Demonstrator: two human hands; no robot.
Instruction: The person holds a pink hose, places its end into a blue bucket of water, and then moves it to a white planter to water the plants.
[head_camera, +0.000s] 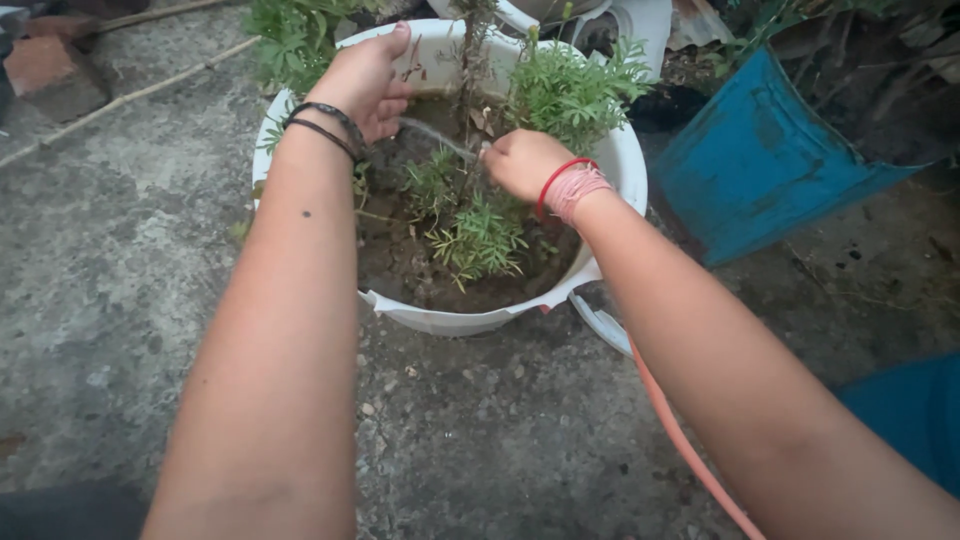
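Both hands are held over a white plastic bucket (610, 160) of soil w/ small green plants (480, 235). Left hand (365, 80) is laid half open on the far-left rim, thumb over the edge, fingers curled loosely inward; nothing is gripped besides the rim. Right hand (525, 165) is closed to a fist near the centre, around what looks like the end of a hose; a thin water stream (435, 138) is seen running from it toward the left hand. An orange hose (690, 450) is seen trailing along the near-right ground, under the right forearm. Hose is judged soft, bendy, light, prob. slippery when wet; best held close to the end, as it is now. Bucket rim is cracked at the near side, so it's judged brittle & heavy w/ wet soil; stems are thin, easily snapped. A blue container (760, 160) stands far right, on concrete ground (120, 300).
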